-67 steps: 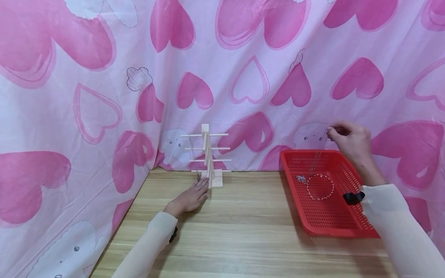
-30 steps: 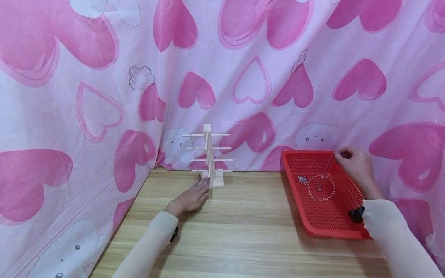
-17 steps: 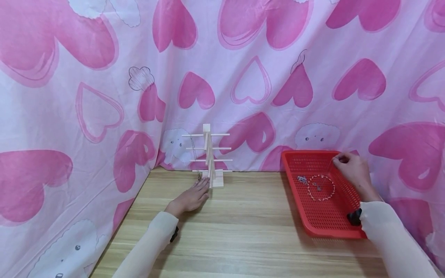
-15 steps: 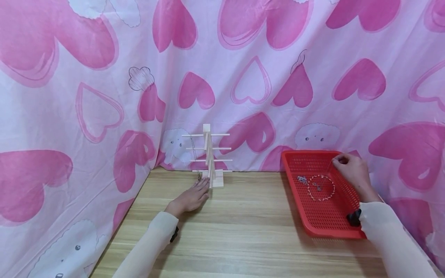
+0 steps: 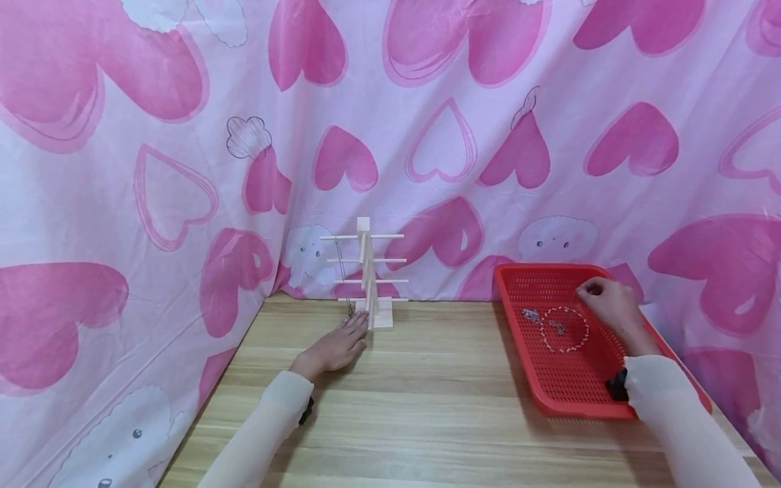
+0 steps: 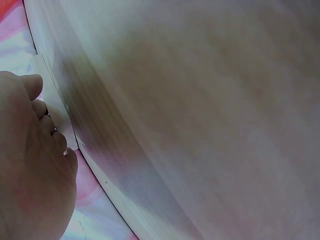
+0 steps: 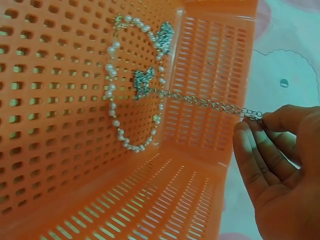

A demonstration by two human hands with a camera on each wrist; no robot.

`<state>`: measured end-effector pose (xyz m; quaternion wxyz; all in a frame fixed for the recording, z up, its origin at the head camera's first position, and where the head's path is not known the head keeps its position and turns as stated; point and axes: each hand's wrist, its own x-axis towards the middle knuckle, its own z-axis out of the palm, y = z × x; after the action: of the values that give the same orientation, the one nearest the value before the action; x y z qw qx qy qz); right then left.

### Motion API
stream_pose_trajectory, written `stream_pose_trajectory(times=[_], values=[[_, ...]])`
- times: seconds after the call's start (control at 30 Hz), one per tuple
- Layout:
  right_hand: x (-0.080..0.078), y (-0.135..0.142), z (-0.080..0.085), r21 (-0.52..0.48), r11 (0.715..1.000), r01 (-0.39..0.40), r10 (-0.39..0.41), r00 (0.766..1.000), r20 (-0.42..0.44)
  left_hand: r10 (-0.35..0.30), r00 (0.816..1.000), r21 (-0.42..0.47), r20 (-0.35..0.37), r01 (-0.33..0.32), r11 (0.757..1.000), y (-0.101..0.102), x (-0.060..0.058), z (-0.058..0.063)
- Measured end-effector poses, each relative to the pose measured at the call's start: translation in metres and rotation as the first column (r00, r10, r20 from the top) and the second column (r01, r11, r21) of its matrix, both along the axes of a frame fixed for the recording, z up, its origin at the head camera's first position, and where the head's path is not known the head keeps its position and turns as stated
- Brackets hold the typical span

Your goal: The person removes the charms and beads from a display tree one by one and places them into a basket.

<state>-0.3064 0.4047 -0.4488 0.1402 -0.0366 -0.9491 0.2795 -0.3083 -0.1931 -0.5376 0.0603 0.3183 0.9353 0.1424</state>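
My right hand [image 5: 613,308] is over the red plastic basket [image 5: 567,383]. In the right wrist view, its thumb and fingertips pinch one end of a silver chain necklace [image 7: 200,102], whose other end lies heaped on the basket floor. That heap sits within the loop of a pearl necklace [image 7: 112,82]. Another silver chain [image 7: 164,38] is bunched beside the loop. My left hand [image 5: 332,347] lies with extended fingers on the base of a wooden peg stand [image 5: 365,264]. A thin dark chain necklace [image 5: 342,274] hangs from the stand's top left peg.
The wood-grain table [image 5: 427,400] extends between the stand and the basket. A pink heart-print cloth [image 5: 433,135] hangs behind and along the left side. Pegs stick out on both sides of the stand at several heights.
My right hand has come down and to the left over the basket, lowering the silver chain, which now gathers inside the pearl loop. My left hand stays at the stand's base.
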Motion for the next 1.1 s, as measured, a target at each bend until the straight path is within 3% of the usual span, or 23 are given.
stream_pose_trajectory(times=[0.37,0.7,0.93,1.1], values=[[-0.003,-0.005,-0.006,-0.021,0.999,-0.038,0.040,0.994,0.101,0.020,1.000,-0.068,0.006,-0.020,0.997,0.002,0.002,0.005],[-0.004,-0.004,-0.010,-0.079,0.994,-0.080,0.094,0.977,0.189,0.019,1.000,-0.077,0.002,-0.019,0.997,0.001,0.003,0.006],[-0.008,0.005,-0.016,-0.021,0.996,-0.091,0.094,0.967,0.238,0.019,1.000,-0.077,0.001,-0.019,0.997,0.001,0.003,0.007],[-0.007,0.006,-0.016,-0.093,0.992,-0.086,0.110,0.949,0.297,0.021,1.000,-0.076,0.007,-0.021,0.997,0.002,0.004,0.007]])
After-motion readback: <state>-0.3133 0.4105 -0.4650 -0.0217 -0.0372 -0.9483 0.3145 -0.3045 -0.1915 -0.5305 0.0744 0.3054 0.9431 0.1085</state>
